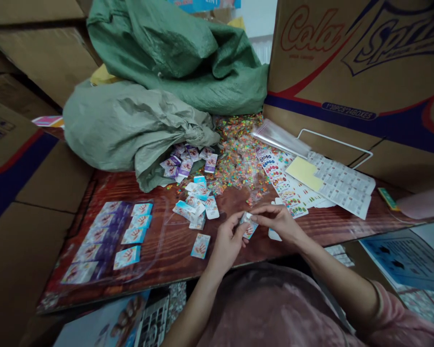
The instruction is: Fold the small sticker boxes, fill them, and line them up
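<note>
Both my hands meet over the near edge of a reddish wooden table [166, 250]. My left hand [227, 243] and my right hand [280, 222] are closed on one small printed box [249, 226], held between their fingertips. A single box [200, 246] lies flat just left of my left hand. A loose pile of the same small boxes [197, 202] sits a little farther back. Rows of the boxes [112, 233] lie side by side at the table's left end.
Green woven sacks [137, 125] slump at the back, with more boxes [188, 161] spilling out. A heap of tiny colourful pieces [238, 149] lies mid-table, sticker sheets [285, 185] and white sheets [343, 185] to the right. Large cardboard cartons [365, 72] wall in both sides.
</note>
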Demonstrator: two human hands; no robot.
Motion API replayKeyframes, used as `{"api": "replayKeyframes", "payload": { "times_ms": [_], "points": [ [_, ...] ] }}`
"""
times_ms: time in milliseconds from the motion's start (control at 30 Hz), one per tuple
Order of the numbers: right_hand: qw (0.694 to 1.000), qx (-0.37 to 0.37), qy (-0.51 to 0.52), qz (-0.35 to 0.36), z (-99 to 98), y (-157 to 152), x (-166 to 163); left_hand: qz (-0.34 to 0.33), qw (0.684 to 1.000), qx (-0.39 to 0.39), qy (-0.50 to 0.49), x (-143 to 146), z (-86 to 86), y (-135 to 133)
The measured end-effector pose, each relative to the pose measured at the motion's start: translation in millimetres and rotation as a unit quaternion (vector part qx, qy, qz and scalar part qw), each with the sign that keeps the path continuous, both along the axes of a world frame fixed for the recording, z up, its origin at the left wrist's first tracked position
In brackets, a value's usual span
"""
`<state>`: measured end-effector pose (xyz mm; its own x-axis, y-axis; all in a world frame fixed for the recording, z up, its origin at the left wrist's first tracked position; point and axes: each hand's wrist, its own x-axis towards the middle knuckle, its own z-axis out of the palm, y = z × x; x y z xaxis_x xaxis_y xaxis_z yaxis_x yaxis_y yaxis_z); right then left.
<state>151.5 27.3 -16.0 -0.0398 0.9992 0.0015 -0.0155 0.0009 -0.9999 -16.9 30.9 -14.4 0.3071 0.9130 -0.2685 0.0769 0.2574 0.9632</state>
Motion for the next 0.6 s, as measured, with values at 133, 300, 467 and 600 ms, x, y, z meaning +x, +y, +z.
{"api": "replayKeyframes", "payload": {
  "times_ms": [133, 300, 467, 600],
  "points": [
    [0.996, -0.067, 0.053, -0.01, -4.4, 4, -1, -0.013, 1.0, 0.0, 0.018, -2, 0.4, -1],
    [0.998, -0.055, 0.031, 0.027, -1.6, 5, 3, -0.011, 1.0, -0.025, 0.001, -3, 0.3, -3],
    [0.988, 0.071, -0.104, 0.09, 6.7, 3, 10, 0.007, 0.998, -0.048, -0.034, -3, 4.9, -6],
    [0.985, 0.09, -0.111, 0.094, 8.0, 3, 10, 0.014, 0.997, -0.058, -0.042, -6, 9.3, -8]
  ]
}}
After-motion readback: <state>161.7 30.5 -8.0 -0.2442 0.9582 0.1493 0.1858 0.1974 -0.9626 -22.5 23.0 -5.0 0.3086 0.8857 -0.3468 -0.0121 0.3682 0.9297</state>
